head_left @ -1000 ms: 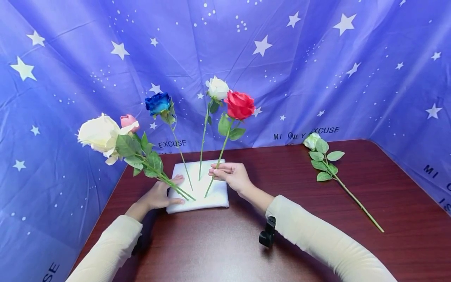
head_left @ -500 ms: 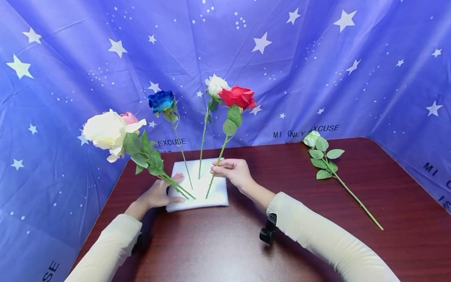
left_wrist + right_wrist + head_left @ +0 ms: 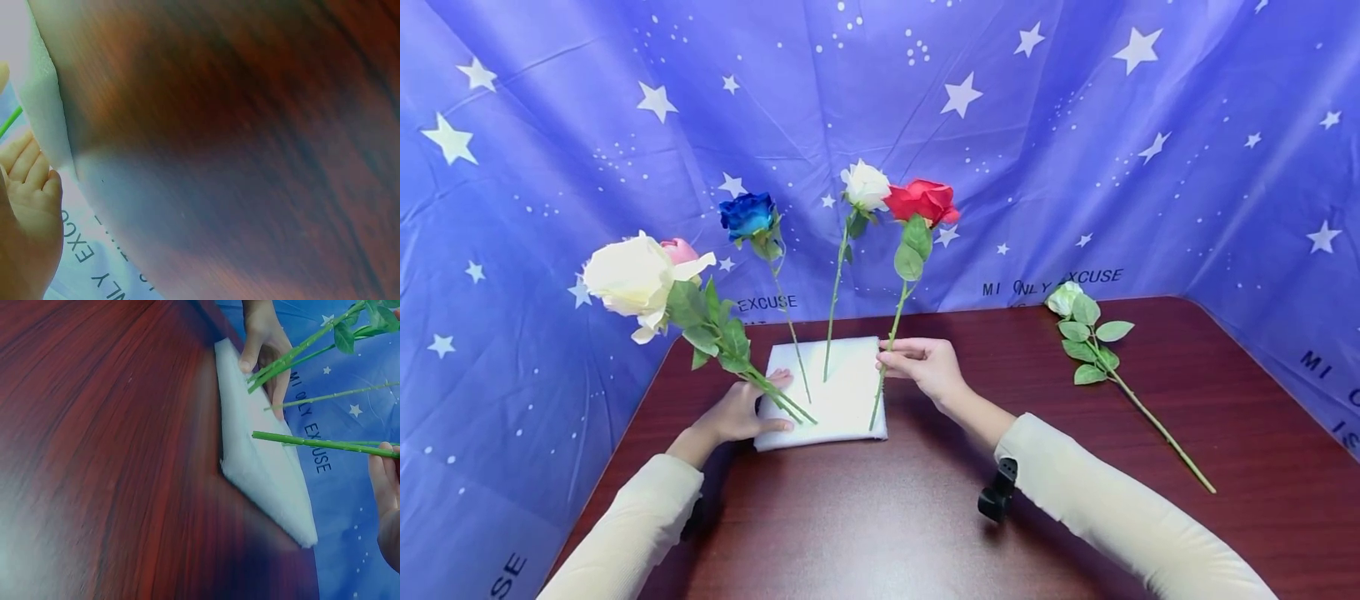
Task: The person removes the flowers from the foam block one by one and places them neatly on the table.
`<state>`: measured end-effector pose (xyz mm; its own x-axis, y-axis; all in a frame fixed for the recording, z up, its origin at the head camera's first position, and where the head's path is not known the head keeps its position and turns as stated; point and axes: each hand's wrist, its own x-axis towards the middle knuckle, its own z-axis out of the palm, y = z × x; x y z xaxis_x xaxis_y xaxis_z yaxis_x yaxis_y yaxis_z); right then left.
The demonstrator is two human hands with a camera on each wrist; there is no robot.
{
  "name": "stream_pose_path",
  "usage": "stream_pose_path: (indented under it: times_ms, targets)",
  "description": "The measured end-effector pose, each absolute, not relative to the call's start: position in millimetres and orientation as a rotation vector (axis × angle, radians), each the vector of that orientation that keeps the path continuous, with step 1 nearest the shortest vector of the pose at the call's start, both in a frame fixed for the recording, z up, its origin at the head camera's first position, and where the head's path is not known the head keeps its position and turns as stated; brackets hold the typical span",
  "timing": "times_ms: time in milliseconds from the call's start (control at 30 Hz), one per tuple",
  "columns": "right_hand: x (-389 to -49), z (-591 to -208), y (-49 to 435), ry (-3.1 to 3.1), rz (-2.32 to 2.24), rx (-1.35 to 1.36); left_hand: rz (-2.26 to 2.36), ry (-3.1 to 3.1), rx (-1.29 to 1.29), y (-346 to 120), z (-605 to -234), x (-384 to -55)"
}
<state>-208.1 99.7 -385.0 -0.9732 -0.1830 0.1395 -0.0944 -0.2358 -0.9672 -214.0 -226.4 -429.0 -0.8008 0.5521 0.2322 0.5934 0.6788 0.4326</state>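
The red rose [image 3: 921, 200] has just slid rightward, its stem end now over the white pad's [image 3: 846, 408] near right corner; contact I can't call from here. That shift seems to buy it room from the neighbouring stems. The right hand [image 3: 925, 367] has travelled with it, thumb and fingertips pinched closed on the stem. Over at the pad's left edge, the left hand [image 3: 737, 414] hasn't budged, fingers and thumb spread wide, apparently steadying it. Blue rose [image 3: 748, 215], white rose [image 3: 865, 185], and leaning cream rose [image 3: 628, 275] stand in the pad; another pale rose [image 3: 1107, 360] lies well apart, rightward on the table [image 3: 850, 517].
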Motion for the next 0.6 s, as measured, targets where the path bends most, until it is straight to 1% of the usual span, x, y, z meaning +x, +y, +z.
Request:
stream_pose_path:
  times_ms: [333,600]
  targets:
    - [-202,-393,136,2.002,-2.361,-0.268,-0.755,-2.795,-0.948,-227,-429,-215]
    - [-198,-398,158,1.960,-2.310,-0.158,-0.757,-2.789,-0.964,-226,-429,-214]
